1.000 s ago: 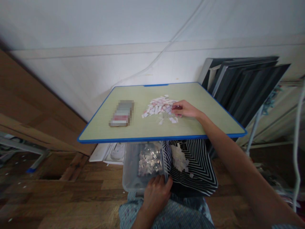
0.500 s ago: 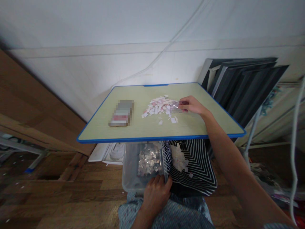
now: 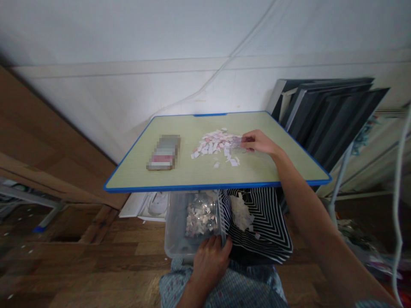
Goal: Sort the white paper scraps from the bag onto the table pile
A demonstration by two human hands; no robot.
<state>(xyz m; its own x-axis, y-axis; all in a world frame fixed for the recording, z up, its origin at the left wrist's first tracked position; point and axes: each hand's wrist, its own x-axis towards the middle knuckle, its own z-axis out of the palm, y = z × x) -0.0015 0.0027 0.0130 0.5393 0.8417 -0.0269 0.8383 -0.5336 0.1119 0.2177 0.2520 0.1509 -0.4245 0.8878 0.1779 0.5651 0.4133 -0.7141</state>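
White wall [image 3: 105, 94], one, stands behind one table [image 3: 192, 175], pale green, blue-edged. Right hand [image 3: 257, 141], one: fingers drawn narrow, pinching clear plastic [image 3: 236, 147] at the right side of the paper heap; its outline is hard to make out, and part lies hidden under the fingertips. Paper heap [image 3: 214, 142], one, on the table: white and pinkish slips, overlapping, too many to count. Loose slips [image 3: 234, 162], a few, just in front of the heap. Block [image 3: 164, 152], one, on the table left of the heap; pixelated, nature unclear. Left hand [image 3: 211, 259], one: below the table, fingers closed over the near right corner of the bin; forearm cut off by the lower border. Bin [image 3: 175, 231], one, translucent, far end hidden beneath the table. Bits [image 3: 201, 216], small, pale, shiny in places, uncountable, inside the bin. Striped cloth [image 3: 269, 231], one, black and white, right of the bin, far part hidden by the table. Scraps [image 3: 240, 211], one pile, on the cloth. Panels [image 3: 334, 111], dark, several, overlapping, exact number unclear, leaning at right. Cable [image 3: 218, 70], one, along the wall, cut off above.
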